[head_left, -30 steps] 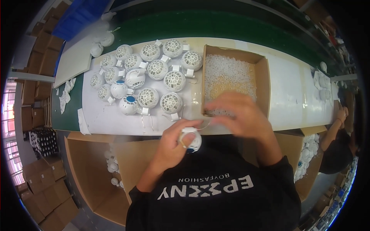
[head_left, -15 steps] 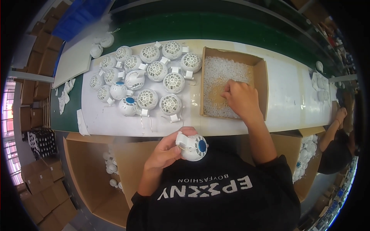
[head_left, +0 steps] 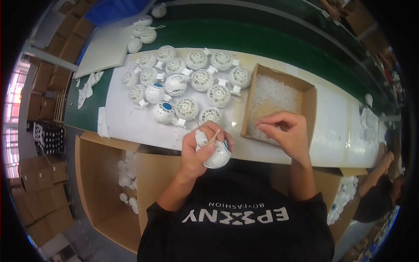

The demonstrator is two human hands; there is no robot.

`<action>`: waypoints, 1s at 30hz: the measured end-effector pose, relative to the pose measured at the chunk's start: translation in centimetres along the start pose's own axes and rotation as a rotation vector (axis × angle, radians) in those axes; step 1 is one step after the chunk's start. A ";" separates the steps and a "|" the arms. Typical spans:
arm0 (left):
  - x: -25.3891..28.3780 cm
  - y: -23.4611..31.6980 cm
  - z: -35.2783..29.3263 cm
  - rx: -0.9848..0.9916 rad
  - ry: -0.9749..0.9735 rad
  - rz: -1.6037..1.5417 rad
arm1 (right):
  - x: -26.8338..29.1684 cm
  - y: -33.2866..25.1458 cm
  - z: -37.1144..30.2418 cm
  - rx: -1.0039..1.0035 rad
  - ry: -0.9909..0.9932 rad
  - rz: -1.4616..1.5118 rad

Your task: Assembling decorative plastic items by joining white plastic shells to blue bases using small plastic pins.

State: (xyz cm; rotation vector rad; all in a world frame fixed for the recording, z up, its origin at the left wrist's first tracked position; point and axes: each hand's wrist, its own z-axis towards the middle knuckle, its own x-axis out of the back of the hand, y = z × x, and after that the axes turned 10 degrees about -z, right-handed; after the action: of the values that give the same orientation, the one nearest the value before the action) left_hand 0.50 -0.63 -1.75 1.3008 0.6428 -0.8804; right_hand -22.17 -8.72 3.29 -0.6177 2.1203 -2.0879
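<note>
My left hand (head_left: 192,153) is wrapped round a white ball-shaped plastic housing (head_left: 218,159) with a blue disc and a pale cord across it, just off the bench's near edge. My right hand (head_left: 286,133) is over the near side of a shallow cardboard box (head_left: 310,107), thumb and forefinger pinched together; whatever they hold is too small to make out. Small clear plastic pieces (head_left: 275,92) fill much of that box, and bare cardboard shows in the middle. Left of the box stand several white housings (head_left: 202,80) with lattice faces, two others showing blue discs (head_left: 166,107).
Below the bench (head_left: 332,144), a large open carton (head_left: 94,174) at left holds a few white balls. Another carton with many white parts (head_left: 345,196) stands at right. A person's arm (head_left: 377,174) is at the far right. More balls (head_left: 142,35) lie at the back left.
My right hand has come up and back from the clear pieces, fingers pinched. The housing in my left hand has been turned, so its cord faces up. The whole view has shifted.
</note>
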 end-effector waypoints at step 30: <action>-3.1 -1.0 1.7 0.011 0.218 0.345 | -3.8 -0.1 -1.3 0.251 -0.016 0.014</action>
State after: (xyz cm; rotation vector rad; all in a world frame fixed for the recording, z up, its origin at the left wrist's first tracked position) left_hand -2.15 -1.72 0.52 1.4760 0.5596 -0.4653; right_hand -19.12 -6.15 2.67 -0.5827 1.8068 -2.2822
